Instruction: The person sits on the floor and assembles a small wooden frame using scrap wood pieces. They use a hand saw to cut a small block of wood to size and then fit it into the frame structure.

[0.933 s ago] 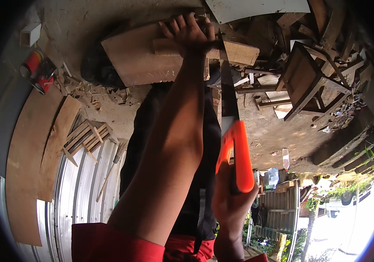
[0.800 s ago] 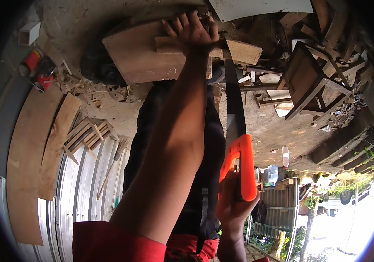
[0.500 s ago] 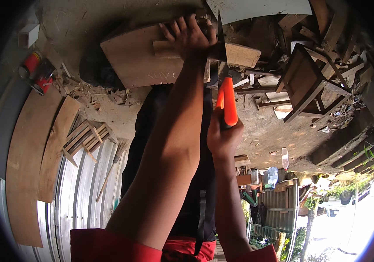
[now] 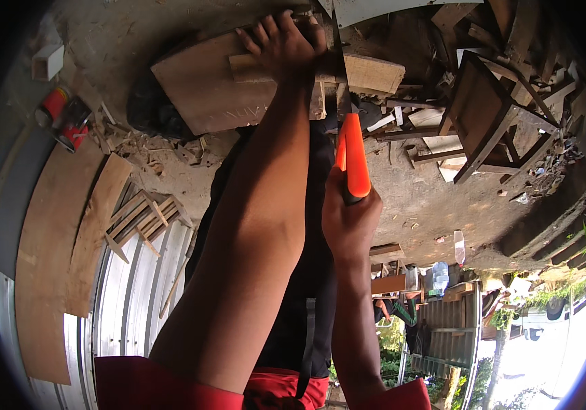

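Note:
My left hand (image 4: 286, 46) lies with fingers spread on a short wooden board (image 4: 375, 74), pressing it against a brown wooden box or block (image 4: 200, 89). My right hand (image 4: 351, 217) is wrapped round the bright orange handle of a handsaw (image 4: 355, 160). The saw's dark blade points away from me and crosses the board just right of my left hand. It looks edge-on, so how deep it sits in the wood cannot be made out. The far end of the blade runs toward the top edge of the view.
A wooden stool-like frame (image 4: 487, 113) lies among scrap wood at right. Red cans (image 4: 53, 106) and long planks (image 4: 53, 253) are at left, beside a small slatted wooden piece (image 4: 146, 215) and corrugated metal sheet (image 4: 118, 294). A plastic bottle (image 4: 459, 247) and another person (image 4: 405, 311) appear at lower right.
The saw handle has shifted slightly away from me and turned a little, with my right hand still round it. My left hand stays on the board. The whole view has shifted slightly.

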Available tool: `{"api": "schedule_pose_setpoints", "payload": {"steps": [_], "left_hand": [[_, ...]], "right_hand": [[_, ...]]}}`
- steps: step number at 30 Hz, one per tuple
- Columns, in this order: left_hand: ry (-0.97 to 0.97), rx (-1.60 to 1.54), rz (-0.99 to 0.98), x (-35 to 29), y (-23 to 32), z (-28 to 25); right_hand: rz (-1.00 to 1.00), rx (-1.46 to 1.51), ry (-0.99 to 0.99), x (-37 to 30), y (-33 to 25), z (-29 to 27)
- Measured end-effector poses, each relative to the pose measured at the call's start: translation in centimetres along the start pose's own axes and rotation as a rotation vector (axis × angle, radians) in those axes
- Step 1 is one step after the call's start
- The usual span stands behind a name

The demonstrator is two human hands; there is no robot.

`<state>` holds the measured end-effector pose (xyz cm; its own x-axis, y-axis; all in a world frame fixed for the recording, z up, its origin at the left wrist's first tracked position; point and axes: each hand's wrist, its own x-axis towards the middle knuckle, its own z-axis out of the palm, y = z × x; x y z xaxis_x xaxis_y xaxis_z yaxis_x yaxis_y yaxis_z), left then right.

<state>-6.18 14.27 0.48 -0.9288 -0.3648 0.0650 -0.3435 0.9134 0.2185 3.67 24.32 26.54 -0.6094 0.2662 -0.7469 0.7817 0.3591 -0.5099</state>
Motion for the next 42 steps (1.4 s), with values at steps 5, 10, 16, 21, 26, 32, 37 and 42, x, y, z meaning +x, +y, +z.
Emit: {"api": "schedule_pose_setpoints", "payload": {"steps": [5,10,16,21,26,32,37,42], "left_hand": [[0.080,0.036,0.061,-0.2,-0.5,0.5],[-0.009,0.001,0.018,0.8,1.0,-1.8],[-0.010,0.023,0.030,-0.2,0.0,-0.5],[0.004,0.093,0.067,0.3,-0.5,0.1],[0.046,0.028,0.088,0.0,-0.7,0.3],[0.050,0.040,0.073,0.2,-0.4,0.4],[0.195,0.004,0.126,0.4,-1.0,0.9],[0.133,-0.167,0.135,0.0,-0.5,-0.5]], "right_hand": [[0.028,-0.046,-0.038,-6.3,-6.5,-5.1],[0.095,0.070,-0.072,-2.8,-3.5,-3.7],[0.092,0.359,-0.008,1.4,6.6,-0.2],[-0.121,0.095,-0.044,2.2,9.0,-1.4],[-0.177,-0.014,-0.048,1.9,9.8,-1.5],[-0.149,-0.031,0.040,1.4,6.2,0.4],[-0.310,-0.176,-0.021,1.4,8.5,3.0],[-0.397,-0.313,0.052,4.3,9.4,3.8]]}}
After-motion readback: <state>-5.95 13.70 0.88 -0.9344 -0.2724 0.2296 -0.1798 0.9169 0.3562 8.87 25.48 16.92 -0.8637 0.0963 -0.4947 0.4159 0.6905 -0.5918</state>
